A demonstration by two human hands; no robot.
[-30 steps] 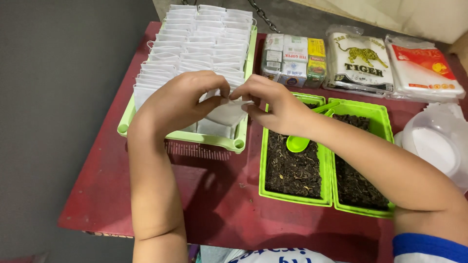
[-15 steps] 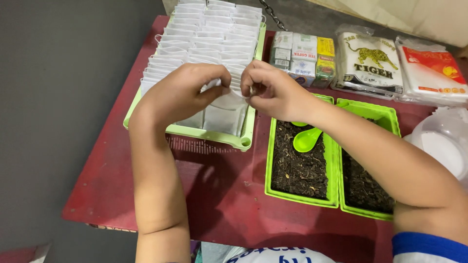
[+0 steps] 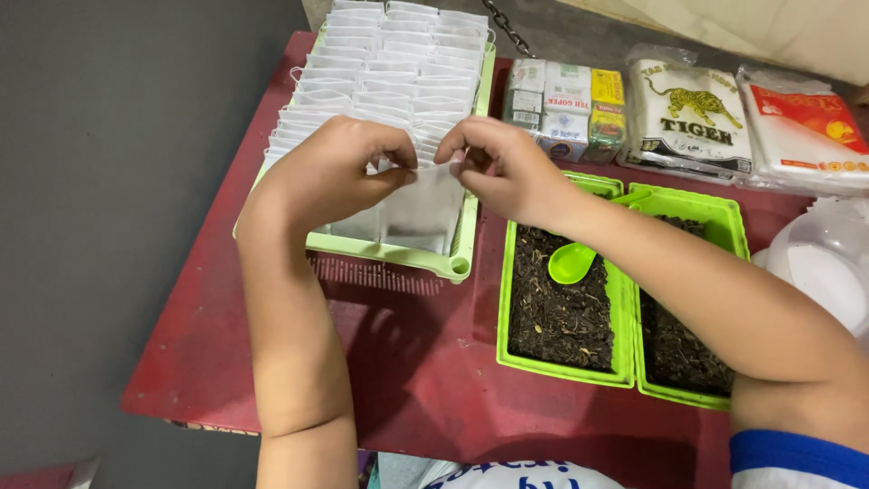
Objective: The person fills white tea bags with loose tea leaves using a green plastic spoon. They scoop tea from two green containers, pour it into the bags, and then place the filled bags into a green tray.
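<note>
On the left side of the red table [image 3: 398, 362] stands a light green tray [image 3: 453, 263] full of small white paper bags [image 3: 380, 63], set in close rows. It seems that many bags are already placed there, so a big part of the work looks done; only the near end of the tray has some free room.

The left hand [image 3: 330, 172] and the right hand [image 3: 507, 167] are together above this near end. Both are closed on the top edge of one white bag [image 3: 421, 213], pinching it between thumb and fingers. The bag hangs down just over the tray rim. If it is filled or not, I cannot tell.

To the right are two green boxes: the first box [image 3: 507, 299] holds dark dry leaves and a small green scoop [image 3: 570, 263] lying on them, and the second box [image 3: 724, 226] beside it holds the same leaves. Much of the leaves is left, so I judge more bags can be filled.

Behind the boxes, at the far edge, lie packages: a block of small cartons [image 3: 561, 109] in white, grey and yellow, wrapped in clear film; then a white pouch [image 3: 688, 113] with a picture of a tiger; then a white and red packet [image 3: 801, 122]. At the right edge is a clear plastic container [image 3: 828, 272].
</note>
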